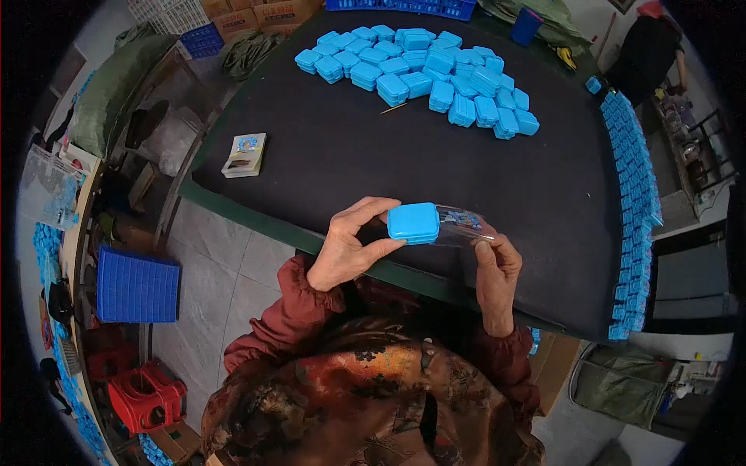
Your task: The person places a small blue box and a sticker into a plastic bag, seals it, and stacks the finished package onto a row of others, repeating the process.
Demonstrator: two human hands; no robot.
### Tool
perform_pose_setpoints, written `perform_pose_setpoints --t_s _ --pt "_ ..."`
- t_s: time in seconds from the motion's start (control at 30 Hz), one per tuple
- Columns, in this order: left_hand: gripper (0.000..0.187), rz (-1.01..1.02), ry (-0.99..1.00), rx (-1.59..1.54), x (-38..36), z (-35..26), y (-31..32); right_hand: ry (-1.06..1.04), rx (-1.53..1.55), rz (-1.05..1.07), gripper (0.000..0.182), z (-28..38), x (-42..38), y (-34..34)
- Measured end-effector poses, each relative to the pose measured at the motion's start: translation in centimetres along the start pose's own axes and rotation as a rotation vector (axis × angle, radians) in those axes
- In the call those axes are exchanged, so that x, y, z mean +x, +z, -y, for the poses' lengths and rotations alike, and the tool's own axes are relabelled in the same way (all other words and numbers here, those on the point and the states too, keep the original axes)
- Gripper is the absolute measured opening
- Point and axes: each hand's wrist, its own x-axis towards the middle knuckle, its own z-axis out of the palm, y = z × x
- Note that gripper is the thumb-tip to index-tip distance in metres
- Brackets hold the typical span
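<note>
Between thumb and fingers, my left hand (346, 245) grips a small blue case (413, 222) by its left end, above the near edge of the dark table. My right hand (498, 276) pinches the far right end of a clear plastic sleeve (458, 225) with a printed picture in it. The sleeve's left end meets the right side of the case; whether the case is partly inside it, I cannot tell. A stack of printed cards (244, 155) lies on the table to the left.
Several blue cases (439, 74) are heaped at the table's (326, 147) far side. Rows of wrapped cases (633, 202) line its right edge. Blue crate (137, 285) and red stool (148, 396) stand on the floor at left. Another person (645, 54) is at the upper right.
</note>
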Motion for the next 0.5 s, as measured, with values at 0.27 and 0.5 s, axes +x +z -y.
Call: perform_pose_setpoints --t_s 0.27,0.5 --pt "0.043 0.035 0.006 0.009 -0.31 -0.26 0.13 -0.039 0.042 0.030 0.011 0.17 -0.03 -0.17" --pt "0.044 0.076 -0.089 -0.061 -0.41 -0.62 0.08 -0.051 0.081 0.069 0.014 0.54 0.12 -0.11"
